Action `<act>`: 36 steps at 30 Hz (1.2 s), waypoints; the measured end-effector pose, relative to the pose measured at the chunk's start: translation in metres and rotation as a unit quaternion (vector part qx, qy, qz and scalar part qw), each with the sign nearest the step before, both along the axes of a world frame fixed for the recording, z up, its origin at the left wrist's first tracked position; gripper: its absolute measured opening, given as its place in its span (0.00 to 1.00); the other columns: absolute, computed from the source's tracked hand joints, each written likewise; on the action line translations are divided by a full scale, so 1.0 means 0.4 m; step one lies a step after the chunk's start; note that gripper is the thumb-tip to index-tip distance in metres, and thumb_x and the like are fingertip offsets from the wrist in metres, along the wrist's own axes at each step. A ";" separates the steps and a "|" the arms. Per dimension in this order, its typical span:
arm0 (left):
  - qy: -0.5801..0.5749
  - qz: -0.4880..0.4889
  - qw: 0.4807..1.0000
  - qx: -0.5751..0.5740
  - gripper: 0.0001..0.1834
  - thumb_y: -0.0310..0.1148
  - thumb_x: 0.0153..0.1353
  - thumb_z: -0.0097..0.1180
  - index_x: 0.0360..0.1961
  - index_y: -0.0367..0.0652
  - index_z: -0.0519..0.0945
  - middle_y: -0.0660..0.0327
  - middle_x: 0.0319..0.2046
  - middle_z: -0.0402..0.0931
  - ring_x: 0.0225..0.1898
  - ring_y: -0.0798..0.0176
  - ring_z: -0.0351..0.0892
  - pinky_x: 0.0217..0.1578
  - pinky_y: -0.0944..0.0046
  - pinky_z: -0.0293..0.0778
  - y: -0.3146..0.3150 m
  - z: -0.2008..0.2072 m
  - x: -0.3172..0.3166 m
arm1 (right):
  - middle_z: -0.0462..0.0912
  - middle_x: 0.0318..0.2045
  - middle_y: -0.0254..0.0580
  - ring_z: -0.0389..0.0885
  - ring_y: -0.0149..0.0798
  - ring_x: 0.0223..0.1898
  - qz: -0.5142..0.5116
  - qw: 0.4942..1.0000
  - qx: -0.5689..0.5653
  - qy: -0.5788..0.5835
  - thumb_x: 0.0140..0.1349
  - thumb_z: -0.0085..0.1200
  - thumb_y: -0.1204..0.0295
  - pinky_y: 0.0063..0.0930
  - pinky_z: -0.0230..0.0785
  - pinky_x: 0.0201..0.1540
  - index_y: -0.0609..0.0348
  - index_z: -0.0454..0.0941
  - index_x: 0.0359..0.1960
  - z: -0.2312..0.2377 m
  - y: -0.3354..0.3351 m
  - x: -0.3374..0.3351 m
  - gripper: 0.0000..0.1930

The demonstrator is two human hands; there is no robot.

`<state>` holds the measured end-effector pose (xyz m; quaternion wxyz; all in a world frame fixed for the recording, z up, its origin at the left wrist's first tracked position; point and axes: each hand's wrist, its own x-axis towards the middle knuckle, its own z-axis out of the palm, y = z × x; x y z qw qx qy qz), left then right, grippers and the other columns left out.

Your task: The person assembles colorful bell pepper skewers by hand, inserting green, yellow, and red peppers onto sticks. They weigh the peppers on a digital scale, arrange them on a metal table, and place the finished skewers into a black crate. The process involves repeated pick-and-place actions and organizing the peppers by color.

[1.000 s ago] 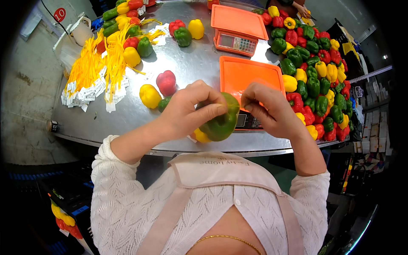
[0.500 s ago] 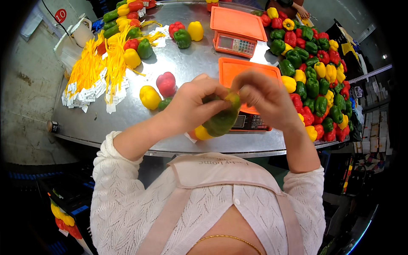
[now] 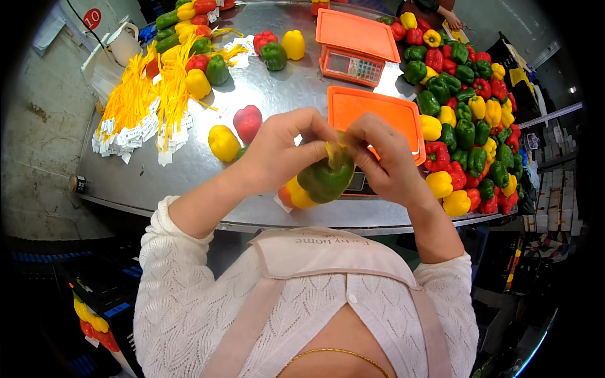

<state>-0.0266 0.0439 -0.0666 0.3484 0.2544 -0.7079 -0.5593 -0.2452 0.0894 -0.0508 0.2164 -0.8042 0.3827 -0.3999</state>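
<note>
Held up over the near side of the table is a yellow mesh bag (image 3: pixel 336 153) with a green bell pepper (image 3: pixel 328 181) in its upper part. Under it a yellow bell pepper (image 3: pixel 297 194) and a bit of red show, with a white tag (image 3: pixel 283 204) beside them. My left hand (image 3: pixel 287 142) pinches the gathered mesh at the top. From the other side my right hand (image 3: pixel 386 151) closes its fingers on the same gathered end. My fingers partly hide the mesh between them.
Two orange-topped scales (image 3: pixel 353 31) stand ahead, one behind the other. A big pile of mixed peppers (image 3: pixel 466 132) covers the right side. Yellow mesh bags with white tags (image 3: pixel 135 88) hang at the left. Loose yellow (image 3: pixel 223 143) and red (image 3: pixel 247 122) peppers lie left of my hands.
My right hand has come slightly down, and its fingers now meet the mesh end. More of the gathered yellow mesh shows between my hands. The peppers stay held in place.
</note>
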 end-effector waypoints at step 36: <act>0.023 0.115 0.901 -0.418 0.14 0.11 0.47 0.61 0.31 0.39 0.72 0.55 0.36 0.79 0.35 0.57 0.80 0.34 0.64 0.77 0.024 -0.004 0.015 | 0.80 0.42 0.34 0.80 0.28 0.43 0.045 0.930 0.256 -0.261 0.61 0.59 0.78 0.26 0.74 0.50 0.61 0.73 0.49 -0.038 -0.019 0.052 0.15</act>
